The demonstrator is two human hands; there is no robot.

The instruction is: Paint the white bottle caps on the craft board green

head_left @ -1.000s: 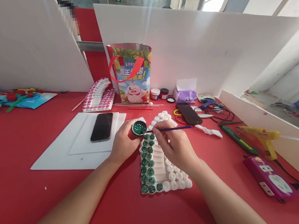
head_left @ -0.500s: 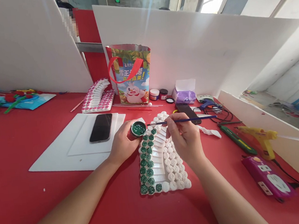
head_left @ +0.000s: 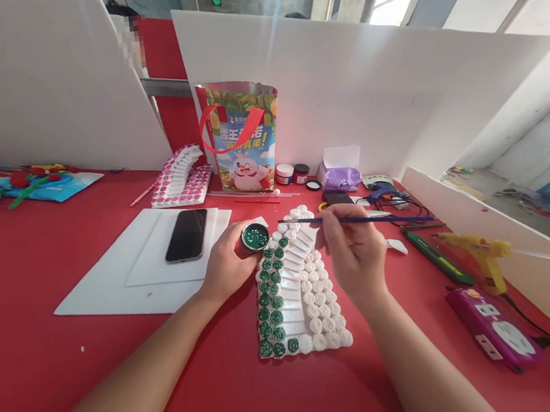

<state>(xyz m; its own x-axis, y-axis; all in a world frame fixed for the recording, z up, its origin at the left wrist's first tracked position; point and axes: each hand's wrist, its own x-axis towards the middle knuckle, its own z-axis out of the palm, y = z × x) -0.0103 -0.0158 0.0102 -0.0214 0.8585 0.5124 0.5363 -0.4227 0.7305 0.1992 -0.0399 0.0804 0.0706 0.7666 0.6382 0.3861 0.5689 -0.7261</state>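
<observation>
My left hand point(head_left: 229, 258) is wrapped round a small open paint jar point(head_left: 255, 237) filled with green paint, at the upper left of the craft piece. In my right hand point(head_left: 354, 243) a thin dark blue paintbrush point(head_left: 365, 219) is pinched, lying nearly level with its tip pointing left. That tip hovers over the top of the craft piece, apart from the jar. The craft piece point(head_left: 293, 306) lies on the table: rows of small white rosettes beside a curved flight of white steps. Its left rosettes are mostly green; those on the right and top are white.
A phone point(head_left: 186, 235) rests on white boards point(head_left: 112, 295) at left. Behind stand a pink-rosette piece point(head_left: 181, 180), a gift bag point(head_left: 245, 137), paint jars point(head_left: 285, 174) and a tissue pack point(head_left: 341, 176). To the right lie a green cutter point(head_left: 438, 258), yellow glue gun point(head_left: 481, 253) and purple box point(head_left: 494, 327).
My right hand has moved a little to the right, drawing the brush tip away from the jar's rim. My left hand and the jar stay in place.
</observation>
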